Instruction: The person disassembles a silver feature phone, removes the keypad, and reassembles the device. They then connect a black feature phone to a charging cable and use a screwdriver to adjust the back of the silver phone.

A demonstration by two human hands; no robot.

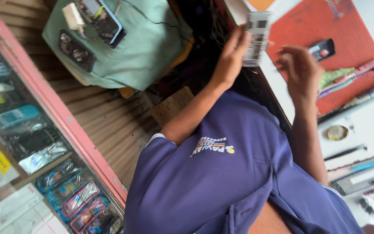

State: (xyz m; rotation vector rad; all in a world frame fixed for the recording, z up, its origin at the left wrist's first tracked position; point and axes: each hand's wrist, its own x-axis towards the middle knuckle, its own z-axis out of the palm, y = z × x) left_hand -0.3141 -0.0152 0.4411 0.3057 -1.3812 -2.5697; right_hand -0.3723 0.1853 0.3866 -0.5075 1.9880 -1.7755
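Head view — pinched at its lower edge between thumb and fingers of the left hand (232, 54), raised over the near edge of the white worktop (369, 125): a flat grey-white rectangular packet with black printed patches (257, 37). Just to its right, the right hand (299, 69), blurred, fingers loosely curled and holding nothing that can be made out; cannot tell whether touching the packet or just short of it.

Likely trouble from here: a thin grip on one edge only, so probably easy to lose with a careless nudge from the right hand. Below the packet, the dark gap between worktop and brown ribbed floor (109, 117) — a drop there would likely mean a hard search. Also within sweep of the right forearm, a black phone (322, 49) lying on the red ribbed mat (347, 26), and slim pens and tools lined along the mat's edge, apt to roll if brushed.

Containers: a small round metal tin (337, 132) on the worktop, something yellowish inside, too small to tell. A shallow black rectangular tray (362, 179) with a pale flat piece in it. At left, a pink-framed glass display case (61, 117), shelves packed with phones and phone covers in clear bags. On the pale green cloth-covered seat (143, 52), a white charger, a blue-edged phone and a dark handset, lying loose.
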